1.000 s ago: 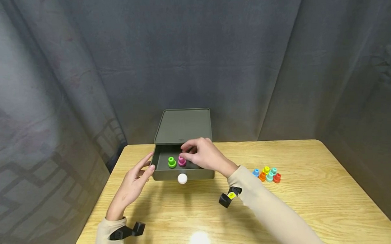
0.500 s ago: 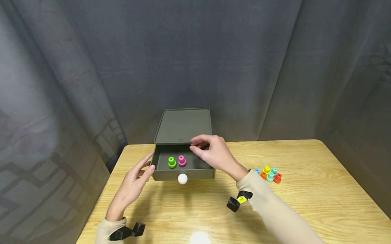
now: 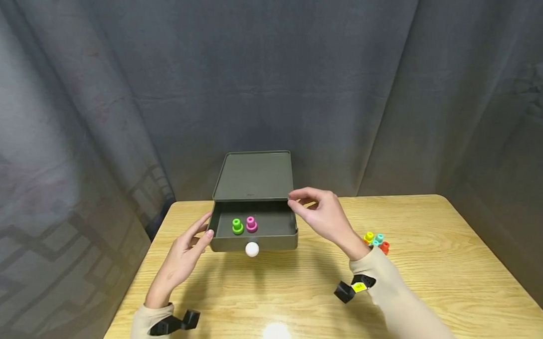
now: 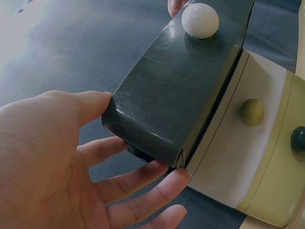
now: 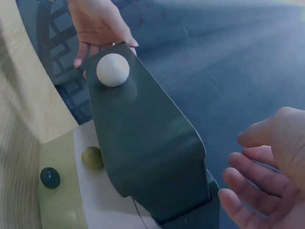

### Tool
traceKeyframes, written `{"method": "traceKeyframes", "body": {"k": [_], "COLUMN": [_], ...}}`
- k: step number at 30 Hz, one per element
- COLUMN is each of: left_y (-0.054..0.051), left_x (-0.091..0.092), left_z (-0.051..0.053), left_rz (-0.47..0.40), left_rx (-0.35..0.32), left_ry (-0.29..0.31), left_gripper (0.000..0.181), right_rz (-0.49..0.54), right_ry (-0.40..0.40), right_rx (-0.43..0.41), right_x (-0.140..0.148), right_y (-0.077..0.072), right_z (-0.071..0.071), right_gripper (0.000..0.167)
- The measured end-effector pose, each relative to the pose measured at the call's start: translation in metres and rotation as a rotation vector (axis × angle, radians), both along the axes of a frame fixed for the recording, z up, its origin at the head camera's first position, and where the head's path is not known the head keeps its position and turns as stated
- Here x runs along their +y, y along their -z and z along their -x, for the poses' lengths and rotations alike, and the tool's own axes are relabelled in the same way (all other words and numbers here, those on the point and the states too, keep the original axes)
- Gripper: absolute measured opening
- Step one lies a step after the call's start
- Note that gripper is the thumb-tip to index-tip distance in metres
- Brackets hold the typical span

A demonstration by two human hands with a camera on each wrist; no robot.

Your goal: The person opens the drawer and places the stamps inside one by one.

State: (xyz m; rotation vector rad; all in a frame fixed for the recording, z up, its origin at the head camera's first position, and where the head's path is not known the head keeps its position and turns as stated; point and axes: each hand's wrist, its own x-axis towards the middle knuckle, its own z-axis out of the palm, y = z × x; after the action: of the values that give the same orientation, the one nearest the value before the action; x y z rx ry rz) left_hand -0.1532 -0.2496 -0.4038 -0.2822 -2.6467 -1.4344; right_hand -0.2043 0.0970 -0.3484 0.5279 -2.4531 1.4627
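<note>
In the head view, the dark grey-green drawer [image 3: 276, 243] with a white round knob [image 3: 252, 249] is pulled out from its cabinet [image 3: 255, 175]. A green peg-like piece [image 3: 237, 227] and a pink one [image 3: 251, 224] stand upright inside it, side by side. My left hand [image 3: 180, 260] touches the drawer's left front corner, thumb at the front edge and fingers along the side, as the left wrist view also shows. My right hand [image 3: 323, 215] is just right of the drawer with nothing in its loosely bent fingers; the right wrist view shows it apart from the drawer.
On the wooden table [image 3: 437, 273], right of the drawer, several similar pieces stand together, including a yellow one [image 3: 368, 237] and a red one [image 3: 384, 247], partly hidden by my right wrist. Below in the stack are a pale drawer [image 4: 228, 143] and a yellow-green one [image 4: 274, 176].
My right hand has let go of the pink piece, leaving it beside the green one, and has moved right, out of the drawer. My left hand has stayed at the corner.
</note>
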Motion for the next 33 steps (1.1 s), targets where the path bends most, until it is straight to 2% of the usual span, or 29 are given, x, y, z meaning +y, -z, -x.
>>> {"method": "traceKeyframes", "body": {"k": [7, 18, 33], "left_y": [0.001, 0.000, 0.003], "left_x": [0.002, 0.000, 0.001], "left_z": [-0.001, -0.001, 0.000], "left_rz": [-0.009, -0.012, -0.020], "left_rx": [-0.003, -0.004, -0.008], "left_ry": [0.000, -0.002, 0.003], "left_gripper": [0.053, 0.054, 0.054], "right_rz": [0.030, -0.013, -0.061], "right_ry": [0.050, 0.171, 0.316], "right_rx": [0.018, 0.012, -0.106], "right_x": [0.017, 0.045, 0.107], "right_y": [0.010, 0.029, 0.073], "right_z": [-0.005, -0.008, -0.014], "right_gripper": [0.020, 0.021, 0.030]}}
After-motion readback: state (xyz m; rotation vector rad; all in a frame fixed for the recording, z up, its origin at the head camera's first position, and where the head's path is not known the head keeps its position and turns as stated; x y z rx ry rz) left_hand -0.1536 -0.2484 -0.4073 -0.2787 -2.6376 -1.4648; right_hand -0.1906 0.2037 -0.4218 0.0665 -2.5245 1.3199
